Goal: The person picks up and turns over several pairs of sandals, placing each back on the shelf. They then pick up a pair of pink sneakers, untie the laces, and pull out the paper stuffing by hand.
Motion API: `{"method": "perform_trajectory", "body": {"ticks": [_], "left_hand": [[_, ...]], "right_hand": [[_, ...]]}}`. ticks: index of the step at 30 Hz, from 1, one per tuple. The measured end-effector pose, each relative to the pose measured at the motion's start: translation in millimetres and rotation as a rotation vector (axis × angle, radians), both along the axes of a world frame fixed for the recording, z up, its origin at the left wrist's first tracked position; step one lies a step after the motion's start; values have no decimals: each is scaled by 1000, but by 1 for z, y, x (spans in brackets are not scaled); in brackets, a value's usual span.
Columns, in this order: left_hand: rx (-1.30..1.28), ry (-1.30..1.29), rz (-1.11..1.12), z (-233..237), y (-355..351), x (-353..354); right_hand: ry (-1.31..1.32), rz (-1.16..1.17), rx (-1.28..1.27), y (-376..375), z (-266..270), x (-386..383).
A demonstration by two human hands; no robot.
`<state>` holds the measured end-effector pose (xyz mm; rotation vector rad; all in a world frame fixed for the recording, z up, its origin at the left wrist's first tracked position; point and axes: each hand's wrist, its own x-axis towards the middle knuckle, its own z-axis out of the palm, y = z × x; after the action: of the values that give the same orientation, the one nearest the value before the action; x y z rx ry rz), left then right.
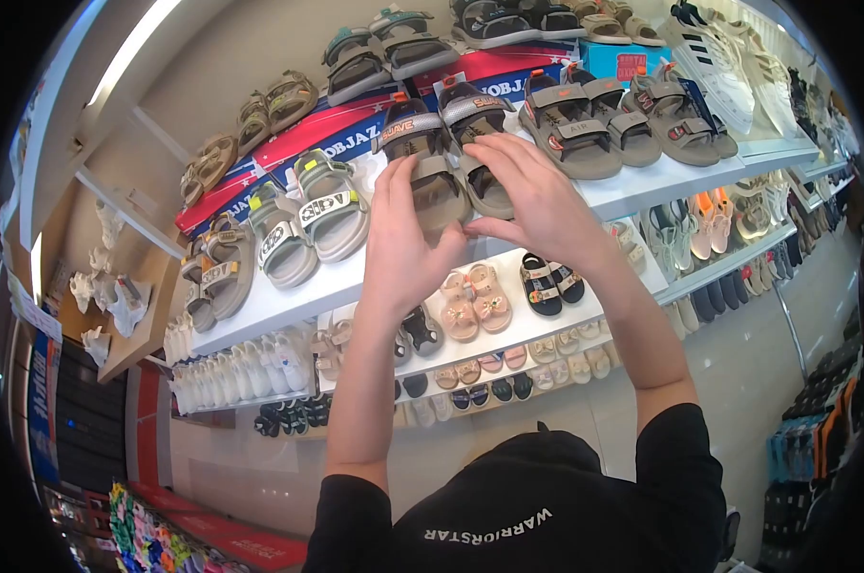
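Observation:
A pair of brown strap sandals stands side by side on the upper white shelf (604, 198). My left hand (403, 244) curves round the outer side of the left sandal (437, 181), fingers along its side and thumb at its heel end. Over the right sandal (480, 113) lies my right hand (537, 201), its fingers bent across the straps and its thumb pointing inward. The two thumbs nearly meet at the heels. Both sandals seem to rest on the shelf; my hands hide parts of them.
Grey-white sandals (332, 205) stand to the left, dark grey sandals (575, 129) to the right. Behind are blue-and-red shoe boxes (351, 141) with more sandals on top. Lower shelves hold pink sandals (475, 304) and small black sandals (549, 284). White sneakers (714, 72) stand at upper right.

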<state>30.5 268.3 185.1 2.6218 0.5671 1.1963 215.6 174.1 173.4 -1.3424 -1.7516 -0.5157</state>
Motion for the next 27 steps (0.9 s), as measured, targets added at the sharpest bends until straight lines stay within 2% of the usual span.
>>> {"method": "perform_trajectory", "body": {"ticks": [4, 9, 15, 27], "left_hand": [[-23, -32, -27, 3, 1, -1], [-36, -6, -5, 6, 6, 4], [-37, -1, 17, 5, 5, 5], [-26, -43, 28, 0, 4, 6]], "right_hand": [[-3, 12, 23, 3, 4, 2], [19, 0, -132, 8, 9, 7], [9, -32, -198, 15, 9, 11], [81, 161, -141, 11, 5, 23]]}}
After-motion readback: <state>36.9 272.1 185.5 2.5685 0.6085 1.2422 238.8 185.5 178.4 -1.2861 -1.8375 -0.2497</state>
